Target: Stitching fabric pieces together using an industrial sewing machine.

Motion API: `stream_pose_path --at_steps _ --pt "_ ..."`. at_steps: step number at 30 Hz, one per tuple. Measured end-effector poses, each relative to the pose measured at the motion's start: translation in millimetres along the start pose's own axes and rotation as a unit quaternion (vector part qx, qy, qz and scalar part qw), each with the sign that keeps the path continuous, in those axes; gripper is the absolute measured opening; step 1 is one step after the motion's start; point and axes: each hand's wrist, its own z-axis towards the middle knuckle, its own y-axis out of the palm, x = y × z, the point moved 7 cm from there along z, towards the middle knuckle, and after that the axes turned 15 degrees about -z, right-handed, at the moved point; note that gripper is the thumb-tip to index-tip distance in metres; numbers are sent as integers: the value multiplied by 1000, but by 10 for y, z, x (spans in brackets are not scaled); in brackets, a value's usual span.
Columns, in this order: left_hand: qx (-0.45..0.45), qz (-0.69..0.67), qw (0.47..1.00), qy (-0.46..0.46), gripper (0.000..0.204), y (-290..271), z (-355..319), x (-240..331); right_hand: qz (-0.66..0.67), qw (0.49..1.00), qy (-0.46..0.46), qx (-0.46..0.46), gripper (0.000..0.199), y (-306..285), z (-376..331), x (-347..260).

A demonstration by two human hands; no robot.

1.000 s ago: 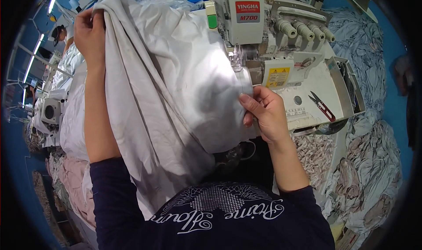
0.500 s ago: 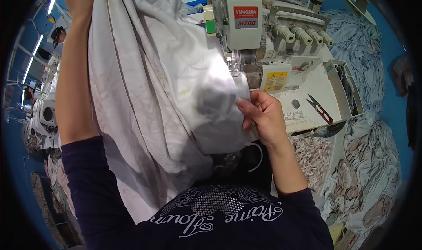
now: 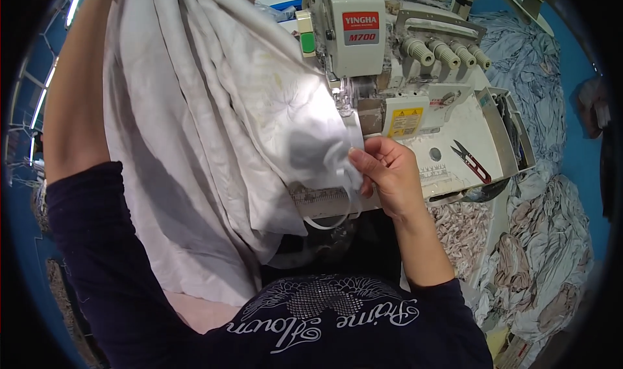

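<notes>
The white cloth hangs in long folds from the upper left down across the person's front, its right border running up to the presser foot of a sewing machine. The right hand pinches that border on the near side of the foot, thumb on top and fingers closed against it, presumably to keep the edge flat and in line. A narrow white strip loops down beside this grip. The left forearm reaches up along the cloth, seemingly to hold its bulk aside; the left hand is out of view, so I cannot tell how far its fingers are open or what they grasp.

On the pale tabletop, 1 pair of red-handled snips lies within easy reach of the right hand, near an open box. 4 tension knobs line the machine's front. Lower down sits a heap of scraps; crumpled pale fabric is piled at the far right.
</notes>
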Motion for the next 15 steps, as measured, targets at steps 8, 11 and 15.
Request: stream_pose_path --at_steps 8,11,15 --pt "-337 -327 820 327 53 465 -3290 2034 26 997 33 59 16 -148 -17 18" --pt "-341 -272 808 396 47 490 -4038 2175 46 998 -2 33 15 -75 1 36" --pt "-140 -289 827 461 43 519 -4032 2088 42 998 -12 43 14 -95 -34 28"
